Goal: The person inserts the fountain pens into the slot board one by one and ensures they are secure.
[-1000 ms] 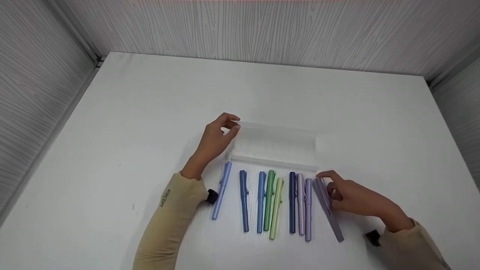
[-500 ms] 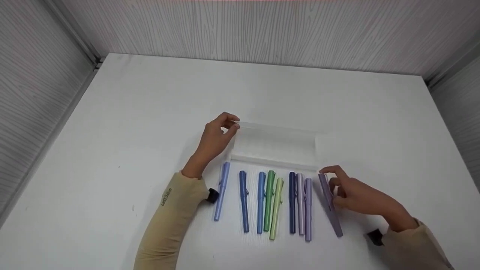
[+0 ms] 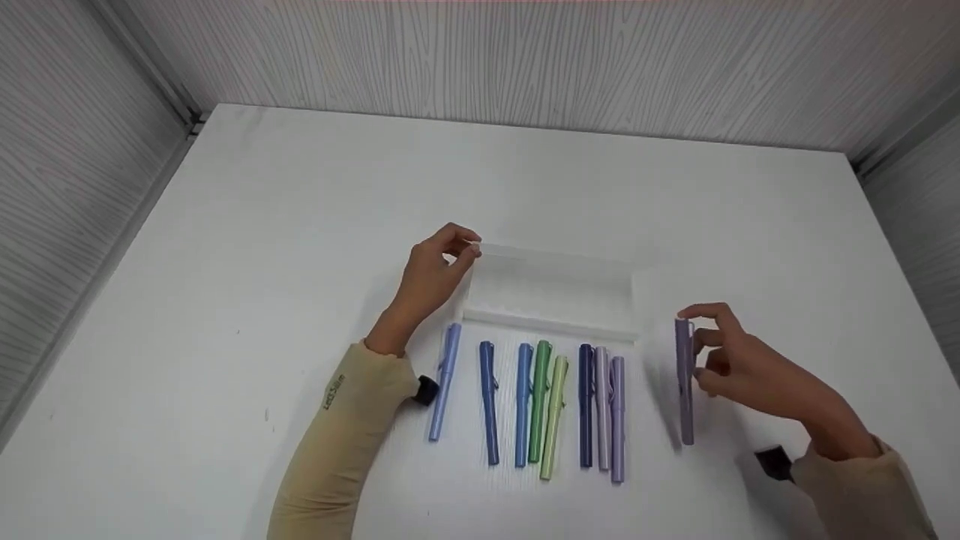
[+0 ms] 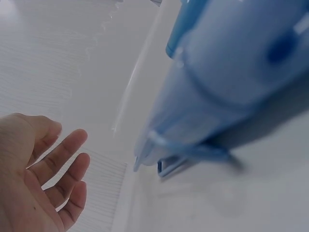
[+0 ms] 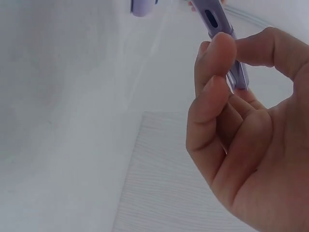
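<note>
In the head view my left hand [image 3: 433, 274] pinches the back left corner of a white, shallow box [image 3: 551, 328]. My right hand [image 3: 739, 364] grips a dusky purple pen [image 3: 685, 382], held off the table to the right of the other pens; its shadow falls to the left. Between the hands lie pens: light blue [image 3: 445, 382], dark blue [image 3: 489, 405], blue [image 3: 522, 405], green [image 3: 538, 405], yellow-green [image 3: 553, 420], navy [image 3: 585, 405] and two lilac ones [image 3: 617, 420]. The right wrist view shows thumb and fingertips on the purple pen [image 5: 212, 17].
The white table [image 3: 225, 300] reaches back to a wood-grained wall [image 3: 525, 67]. Black wrist pieces sit by the left sleeve [image 3: 426, 391] and the right sleeve [image 3: 775, 463]. The left one is close to the light blue pen.
My right hand has moved right and up with the purple pen, which has swung from slanting to nearly straight and risen off the table. My left hand stays at the box corner.
</note>
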A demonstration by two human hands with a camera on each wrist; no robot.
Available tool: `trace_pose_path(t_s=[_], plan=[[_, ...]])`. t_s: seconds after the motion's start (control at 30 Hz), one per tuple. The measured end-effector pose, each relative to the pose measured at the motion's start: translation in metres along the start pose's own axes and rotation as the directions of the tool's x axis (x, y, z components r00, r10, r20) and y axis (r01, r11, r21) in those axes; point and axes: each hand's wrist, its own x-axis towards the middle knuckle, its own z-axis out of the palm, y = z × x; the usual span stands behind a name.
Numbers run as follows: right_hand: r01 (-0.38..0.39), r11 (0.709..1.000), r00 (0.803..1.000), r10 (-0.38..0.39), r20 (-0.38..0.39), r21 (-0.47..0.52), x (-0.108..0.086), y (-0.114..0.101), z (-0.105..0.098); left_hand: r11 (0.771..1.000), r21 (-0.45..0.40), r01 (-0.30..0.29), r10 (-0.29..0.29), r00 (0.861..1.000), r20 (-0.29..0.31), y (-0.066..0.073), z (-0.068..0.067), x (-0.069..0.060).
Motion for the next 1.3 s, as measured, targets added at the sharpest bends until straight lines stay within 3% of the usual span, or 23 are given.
trace_pose_path(t_s=[0.3,0.57,0.8,1.07,1.3], plan=[[0.064,0.997,0.987,-0.070,-0.147,-0.049,-0.006,-0.011,-0.014,1.000,-0.022,0.018,-0.018,1.000,-0.002,0.000,0.000,0.000],[0.139,0.987,0.949,-0.156,-0.274,-0.079,-0.010,-0.022,-0.027,0.999,-0.031,0.015,-0.015,1.000,0.011,0.000,-0.001,0.000],[0.125,0.988,0.920,-0.152,-0.362,-0.095,-0.007,-0.031,-0.035,1.000,-0.009,0.021,-0.021,1.000,-0.002,0.001,0.000,-0.001],[0.162,0.984,0.874,-0.175,-0.453,-0.067,0.003,-0.035,-0.040,0.999,0.017,0.033,-0.032,0.999,-0.010,0.000,0.000,0.001],[0.110,0.994,0.865,-0.107,-0.490,-0.021,0.013,-0.037,-0.038,0.999,0.028,0.036,-0.035,0.999,-0.005,-0.001,0.000,0.000]])
